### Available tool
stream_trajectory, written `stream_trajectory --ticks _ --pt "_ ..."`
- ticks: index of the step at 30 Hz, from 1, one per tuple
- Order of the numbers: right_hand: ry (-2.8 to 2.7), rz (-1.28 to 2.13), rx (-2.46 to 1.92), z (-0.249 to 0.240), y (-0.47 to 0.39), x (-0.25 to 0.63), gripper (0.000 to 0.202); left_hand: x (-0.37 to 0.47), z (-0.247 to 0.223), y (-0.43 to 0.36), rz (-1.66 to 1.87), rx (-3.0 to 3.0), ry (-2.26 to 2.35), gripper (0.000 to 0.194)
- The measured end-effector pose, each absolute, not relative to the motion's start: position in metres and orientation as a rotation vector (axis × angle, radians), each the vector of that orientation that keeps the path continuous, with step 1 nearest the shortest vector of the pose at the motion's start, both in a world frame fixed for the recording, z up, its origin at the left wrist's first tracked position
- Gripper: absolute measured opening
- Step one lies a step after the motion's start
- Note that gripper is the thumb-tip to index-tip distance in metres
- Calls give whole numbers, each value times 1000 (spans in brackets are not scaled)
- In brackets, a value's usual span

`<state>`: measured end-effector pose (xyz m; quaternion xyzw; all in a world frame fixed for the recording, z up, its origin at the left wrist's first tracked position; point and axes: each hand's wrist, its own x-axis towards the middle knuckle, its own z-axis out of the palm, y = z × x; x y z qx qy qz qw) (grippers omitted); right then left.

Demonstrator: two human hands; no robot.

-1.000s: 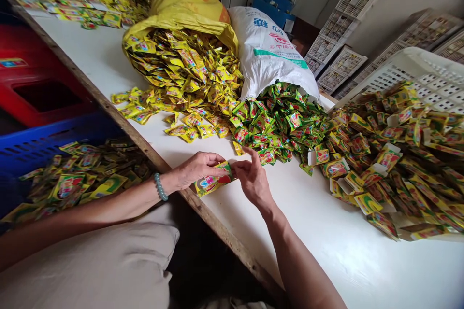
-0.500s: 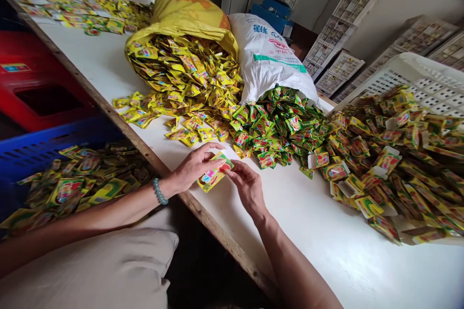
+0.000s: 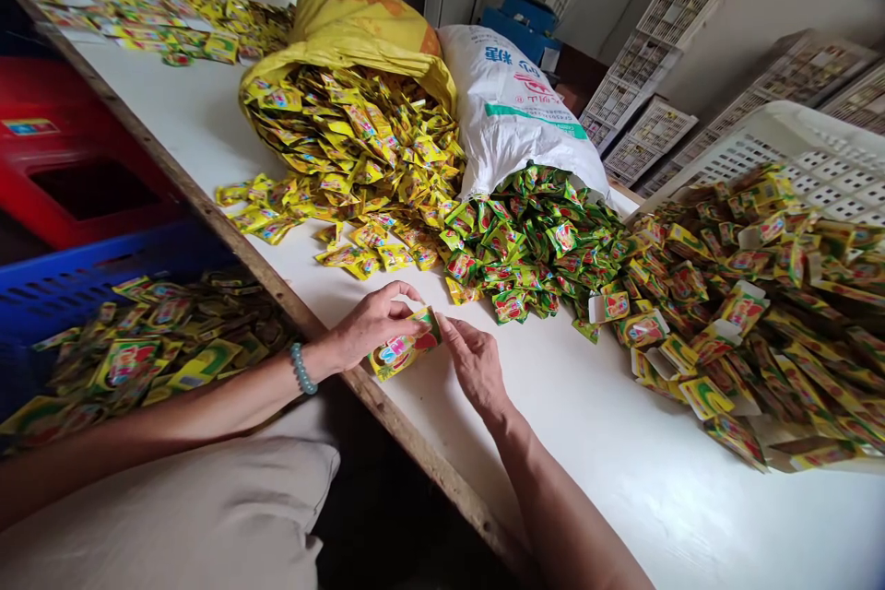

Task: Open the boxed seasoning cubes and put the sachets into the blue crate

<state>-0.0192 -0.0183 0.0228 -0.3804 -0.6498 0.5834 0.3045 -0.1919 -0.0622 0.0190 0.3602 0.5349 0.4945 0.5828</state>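
Note:
Over the table's front edge, a small flat yellow-green printed carton (image 3: 401, 352) is held between both hands. My left hand (image 3: 377, 327), with a beaded bracelet at the wrist, closes on its left and upper side. The fingers of my right hand (image 3: 474, 359) pinch the carton's right end, where the flap is. Behind the hands lie yellow sachets (image 3: 366, 249) spilling from a yellow sack (image 3: 366, 18). Green sachets (image 3: 546, 240) spill from a white sack (image 3: 515, 101) beside it. Whether anything is inside the carton is hidden.
On the right, a heap of small cartons (image 3: 733, 295), several with raised flaps, spills from a white plastic basket (image 3: 795, 143). A blue crate (image 3: 117, 263) of filled-looking cartons stands low at left, below a red plastic stool (image 3: 76, 138). The wooden table edge (image 3: 277, 281) runs diagonally.
The carton has tilted and dropped slightly, its printed face turning. My right fingers have shifted to its right end, and the left hand has stayed nearly in place.

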Motion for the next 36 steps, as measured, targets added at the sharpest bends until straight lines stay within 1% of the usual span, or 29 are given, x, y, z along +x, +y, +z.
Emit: stream_trajectory --ticks 8,16,18,23,26,28,30,33,36 --pt "-1292 1803 -1000 19 -14 -24 22 -191 16 -60 1104 856 1221 40" --pt "-1179 1994 -986 19 -3 -13 17 -192 21 -62 1080 920 1154 39" --pt "-1242 1951 -1008 19 -2 -12 16 -192 21 -62 1079 939 1158 39" --pt "-1484 1710 -1040 26 -6 -9 13 -190 23 -62 1137 922 1182 44" --pt "-1471 1810 -931 28 -16 -12 23 -189 26 -62 1180 860 1186 43" --pt "-1441 1809 -894 27 -25 -16 31 -189 29 -62 1215 849 1207 42" --pt "-1515 1650 -941 26 -35 -22 36 -190 32 -62 1227 865 1222 41" --pt "-1731 1324 -995 25 -44 -27 33 -193 36 -65 1208 904 1230 44" --pt "-1861 1189 -918 24 -43 -26 30 -195 39 -68 1184 953 1256 47"
